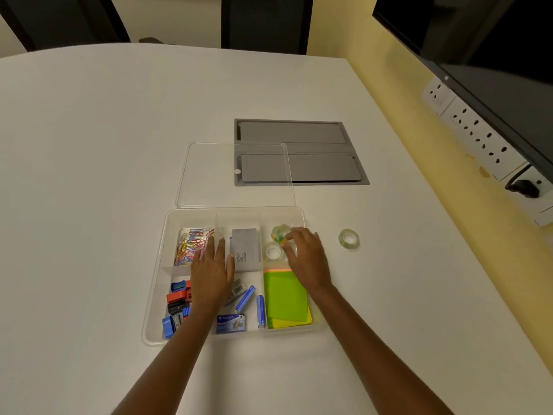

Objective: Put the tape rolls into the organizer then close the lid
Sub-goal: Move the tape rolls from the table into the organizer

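A clear plastic organizer (155, 283) sits on the white table, and its clear lid (209, 175) lies open flat behind it. Two clear tape rolls lie in the back right compartment: one (271, 251) nearer me, another (279, 233) behind it. My right hand (305, 259) reaches into that compartment, fingertips touching the rear roll, which it partly hides. A third tape roll (349, 239) stands on the table to the right of the organizer. My left hand (211, 271) rests flat, fingers apart, over the organizer's left and middle compartments.
The organizer also holds coloured paper clips (190, 244), sharpeners (176, 304), staple boxes (232, 323), a grey card (245, 248) and green sticky notes (285, 298). A grey cable hatch (314, 151) is set into the table behind. Wall sockets (478, 136) and a dark screen are at right.
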